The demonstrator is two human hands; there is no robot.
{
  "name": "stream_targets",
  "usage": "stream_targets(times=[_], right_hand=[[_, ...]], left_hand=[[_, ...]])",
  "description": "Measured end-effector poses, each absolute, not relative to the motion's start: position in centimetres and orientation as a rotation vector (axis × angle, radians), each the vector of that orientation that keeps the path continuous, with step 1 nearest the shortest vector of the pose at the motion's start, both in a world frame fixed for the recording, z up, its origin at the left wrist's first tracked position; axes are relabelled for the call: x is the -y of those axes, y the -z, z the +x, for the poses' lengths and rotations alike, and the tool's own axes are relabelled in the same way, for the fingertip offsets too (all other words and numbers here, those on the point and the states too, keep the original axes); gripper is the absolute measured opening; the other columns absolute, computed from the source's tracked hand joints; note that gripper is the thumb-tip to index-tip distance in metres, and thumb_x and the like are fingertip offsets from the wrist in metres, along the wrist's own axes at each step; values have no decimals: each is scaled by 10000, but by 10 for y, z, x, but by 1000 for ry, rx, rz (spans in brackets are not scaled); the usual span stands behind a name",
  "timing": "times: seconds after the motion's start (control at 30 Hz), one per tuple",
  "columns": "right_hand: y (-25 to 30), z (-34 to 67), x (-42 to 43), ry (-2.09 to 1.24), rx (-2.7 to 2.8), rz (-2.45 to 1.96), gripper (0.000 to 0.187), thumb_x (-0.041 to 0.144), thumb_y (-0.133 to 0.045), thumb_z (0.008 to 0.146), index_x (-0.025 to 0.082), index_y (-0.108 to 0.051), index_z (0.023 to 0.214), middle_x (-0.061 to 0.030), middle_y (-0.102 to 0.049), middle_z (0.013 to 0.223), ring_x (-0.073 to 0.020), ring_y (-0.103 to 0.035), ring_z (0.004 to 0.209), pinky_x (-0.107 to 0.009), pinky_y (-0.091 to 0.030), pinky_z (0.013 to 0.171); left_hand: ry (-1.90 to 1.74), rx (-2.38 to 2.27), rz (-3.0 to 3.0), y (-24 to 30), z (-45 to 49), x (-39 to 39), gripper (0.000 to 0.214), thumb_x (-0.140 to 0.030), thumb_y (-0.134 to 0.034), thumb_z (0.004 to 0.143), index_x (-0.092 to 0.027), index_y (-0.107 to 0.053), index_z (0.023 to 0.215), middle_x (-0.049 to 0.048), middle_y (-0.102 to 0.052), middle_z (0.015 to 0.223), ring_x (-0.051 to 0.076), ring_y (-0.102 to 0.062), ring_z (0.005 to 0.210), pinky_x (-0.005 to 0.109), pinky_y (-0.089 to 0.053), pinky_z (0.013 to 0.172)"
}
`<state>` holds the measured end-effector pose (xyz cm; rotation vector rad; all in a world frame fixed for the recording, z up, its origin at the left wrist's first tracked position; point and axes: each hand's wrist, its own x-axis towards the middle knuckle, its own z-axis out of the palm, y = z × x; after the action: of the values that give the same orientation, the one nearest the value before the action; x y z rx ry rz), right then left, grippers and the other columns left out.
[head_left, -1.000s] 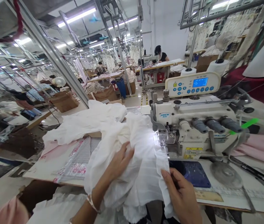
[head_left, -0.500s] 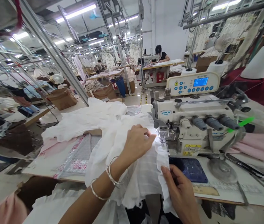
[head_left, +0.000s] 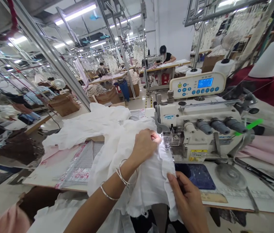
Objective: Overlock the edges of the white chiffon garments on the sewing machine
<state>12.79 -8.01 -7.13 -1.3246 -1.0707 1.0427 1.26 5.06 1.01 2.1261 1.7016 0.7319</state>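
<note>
1. Apparently, the step in hand is lining up the edge of the white cloth (head_left: 117, 139) at the machine (head_left: 202, 111); whether stitching is under way, I cannot tell.
2. The white cloth spreads over the table (head_left: 40, 174), its right edge running beside the foot (head_left: 166, 142) and down toward the person, where the hem hangs past the table's front.
3. The right hand (head_left: 187, 194) has thumb and forefinger clamped on that edge, in front of the foot.
4. The left hand (head_left: 144, 145) lies over the cloth just left of the foot, fingers bunched; whether they pinch a fold, I cannot tell.
5. The next move seems to call for a flat, straight edge, with the right hand giving gentle guidance and the left fingertips staying clear of the needle area.
6. Close in, the clear guard (head_left: 175, 138) sits just right of the foot, and loose folds beneath the left wrist could catch or bunch.
7. Farther right lie a blue plate (head_left: 200, 178), a disc (head_left: 231, 176), a black tool (head_left: 258, 171) and pink cloth (head_left: 268, 150), none blocking the edge.
8. Beyond, a co-worker (head_left: 168, 58) sits at another bench, well apart.
</note>
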Motion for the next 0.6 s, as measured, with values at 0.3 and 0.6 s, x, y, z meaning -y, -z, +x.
stream_targets(times=[0.3, 0.6], right_hand=[[76, 130, 76, -1021, 1150, -1354, 383, 507, -511, 891, 181, -584, 706, 36, -490, 589, -108, -426, 554, -176, -359, 496], [80, 136, 72, -972, 1241, -1314, 350, 444, -520, 902, 169, -588, 698, 34, -497, 593, -100, -434, 533, -165, -380, 478]], left_hand=[[-1059, -1723, 2368, -9, 18, -28, 97, -110, -521, 823, -154, -601, 791, 69, -625, 862, 213, -561, 840, 386, -460, 778], [-1219, -1304, 2752, 28, 14, 36, 234, -43, -481, 882, -105, -577, 1086, 102, -640, 1110, 234, -557, 1134, 436, -498, 1014]])
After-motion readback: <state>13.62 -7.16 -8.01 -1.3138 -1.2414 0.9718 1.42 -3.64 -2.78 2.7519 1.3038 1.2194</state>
